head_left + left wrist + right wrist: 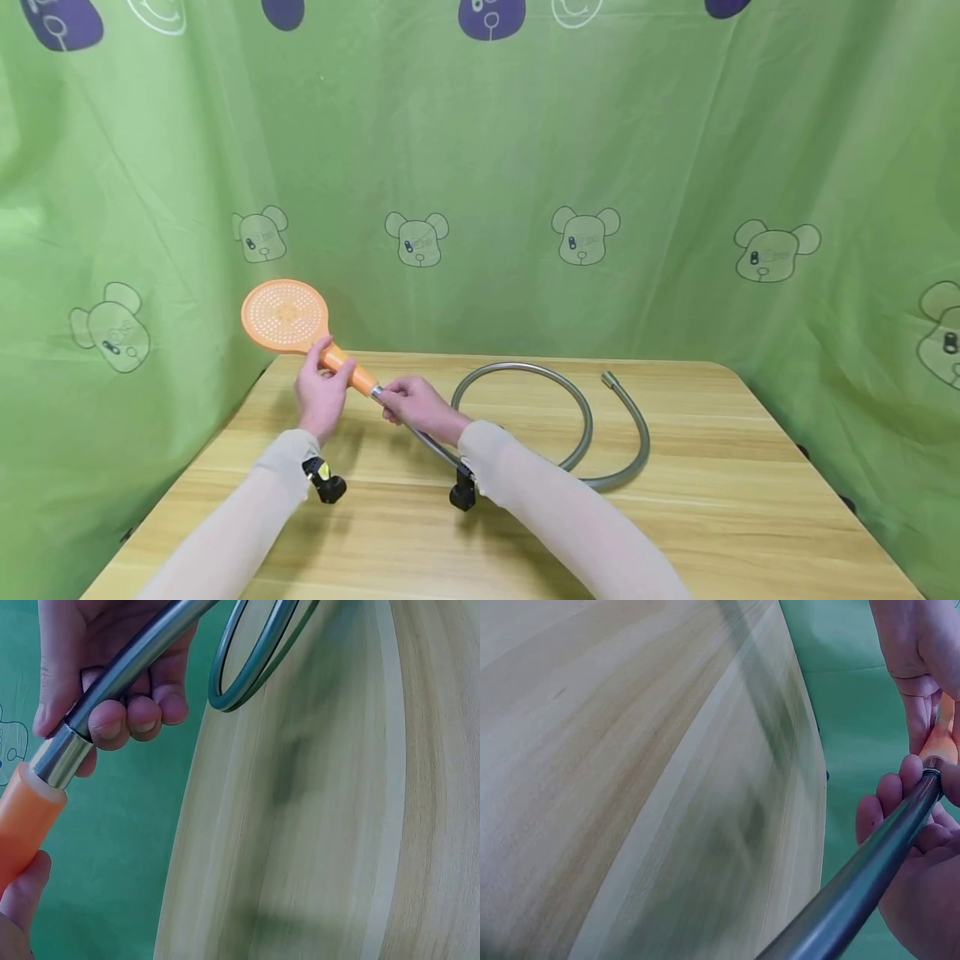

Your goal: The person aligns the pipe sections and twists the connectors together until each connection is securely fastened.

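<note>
An orange shower head (285, 315) with a round, dotted face is held up over the table's far left part. My left hand (321, 392) grips its orange handle (28, 825), thumb along one side. At the handle's lower end sits a metal connector (61, 756) of the grey shower hose (142, 656). My right hand (418, 407) pinches the hose right at that connector, thumb and fingertips around it. From there the hose runs back under the right forearm and loops across the table. Its other end fitting (608, 379) lies free at the back right.
The wooden table (712, 467) has a rounded back right corner. Green curtains (495, 150) with bear-head prints hang behind it and on both sides. Small black cameras (463, 490) sit on the wrists. The hose loop (585, 417) occupies the table's middle back.
</note>
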A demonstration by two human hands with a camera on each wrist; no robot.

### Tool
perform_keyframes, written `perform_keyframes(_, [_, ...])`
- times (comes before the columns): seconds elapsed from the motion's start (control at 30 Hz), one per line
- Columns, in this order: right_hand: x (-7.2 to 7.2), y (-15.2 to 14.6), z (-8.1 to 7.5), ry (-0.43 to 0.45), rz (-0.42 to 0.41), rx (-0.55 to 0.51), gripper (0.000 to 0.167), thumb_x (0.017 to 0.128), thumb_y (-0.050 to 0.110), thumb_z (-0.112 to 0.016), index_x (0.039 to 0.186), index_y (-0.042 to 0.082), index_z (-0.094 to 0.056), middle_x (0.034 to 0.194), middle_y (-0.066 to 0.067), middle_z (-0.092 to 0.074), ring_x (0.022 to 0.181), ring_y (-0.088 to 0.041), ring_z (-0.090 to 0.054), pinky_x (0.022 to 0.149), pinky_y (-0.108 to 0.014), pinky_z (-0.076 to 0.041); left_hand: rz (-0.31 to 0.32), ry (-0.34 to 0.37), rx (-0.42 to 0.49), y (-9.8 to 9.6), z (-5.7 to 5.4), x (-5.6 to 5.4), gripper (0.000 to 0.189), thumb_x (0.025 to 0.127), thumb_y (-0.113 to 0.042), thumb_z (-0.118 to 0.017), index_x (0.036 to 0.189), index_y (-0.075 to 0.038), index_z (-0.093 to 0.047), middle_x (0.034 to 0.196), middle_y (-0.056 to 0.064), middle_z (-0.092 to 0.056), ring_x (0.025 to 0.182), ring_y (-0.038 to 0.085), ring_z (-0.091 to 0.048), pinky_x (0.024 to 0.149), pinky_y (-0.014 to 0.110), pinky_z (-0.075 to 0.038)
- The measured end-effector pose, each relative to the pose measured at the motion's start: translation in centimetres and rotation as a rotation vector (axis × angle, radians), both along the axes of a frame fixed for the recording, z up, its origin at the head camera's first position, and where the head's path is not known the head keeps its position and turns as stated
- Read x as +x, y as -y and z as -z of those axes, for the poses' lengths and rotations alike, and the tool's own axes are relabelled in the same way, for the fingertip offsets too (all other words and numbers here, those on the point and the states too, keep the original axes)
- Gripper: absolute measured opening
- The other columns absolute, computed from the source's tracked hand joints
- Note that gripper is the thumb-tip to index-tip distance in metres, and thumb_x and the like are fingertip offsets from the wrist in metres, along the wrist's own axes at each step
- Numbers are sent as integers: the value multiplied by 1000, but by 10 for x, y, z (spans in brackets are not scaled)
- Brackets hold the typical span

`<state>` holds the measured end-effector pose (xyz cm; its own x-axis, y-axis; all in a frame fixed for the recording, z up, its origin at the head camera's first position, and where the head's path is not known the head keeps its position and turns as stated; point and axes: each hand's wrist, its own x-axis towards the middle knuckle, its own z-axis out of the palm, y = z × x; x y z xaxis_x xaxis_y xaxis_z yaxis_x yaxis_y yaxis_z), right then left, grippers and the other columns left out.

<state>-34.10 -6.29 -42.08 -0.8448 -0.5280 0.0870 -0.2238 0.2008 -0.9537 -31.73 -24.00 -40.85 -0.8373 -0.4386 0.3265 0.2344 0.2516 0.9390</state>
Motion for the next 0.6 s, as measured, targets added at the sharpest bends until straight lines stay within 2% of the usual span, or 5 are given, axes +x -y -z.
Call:
perform_keyframes(0.1, [0,0,0,18,7,11,22,97,24,-67,107,4,-66,81,-8,-69,71,-16,-63,75,-38,-59,2,0,-2,0,-1,0,61,93,-11,-71,149,-20,-48,126,19,-54,101,28,-63,74,20,-59])
perform_keyframes(0.23, [-1,1,1,36,35,8,31,91,17,-75,114,5,-59,84,-8,-68,72,-16,-63,78,-42,-59,-1,7,-15,-1,-2,-1,62,93,-12,-71,149,-23,-47,127,17,-54,105,30,-64,76,24,-60])
perform_keyframes(0.33, [0,2,0,26,43,-5,27,91,11,-73,110,2,-58,83,-8,-67,71,-15,-61,78,-43,-59,-8,2,-33,-2,-3,-2,62,93,-11,-72,149,-24,-48,127,16,-54,105,30,-65,72,20,-58])
perform_keyframes(0.47, [-1,2,1,0,29,-4,15,97,15,-67,101,1,-64,80,-7,-67,69,-13,-59,71,-32,-58,-26,-14,-47,-2,-4,-2,62,92,-10,-73,148,-21,-49,126,17,-54,100,30,-65,66,15,-55])
perform_keyframes(0.6, [-1,2,3,-9,11,2,23,101,24,-61,97,3,-70,76,-7,-65,66,-12,-57,62,-24,-51,-39,-23,-41,-1,-3,-2,61,91,-9,-73,147,-18,-51,125,18,-55,96,29,-63,66,14,-55])
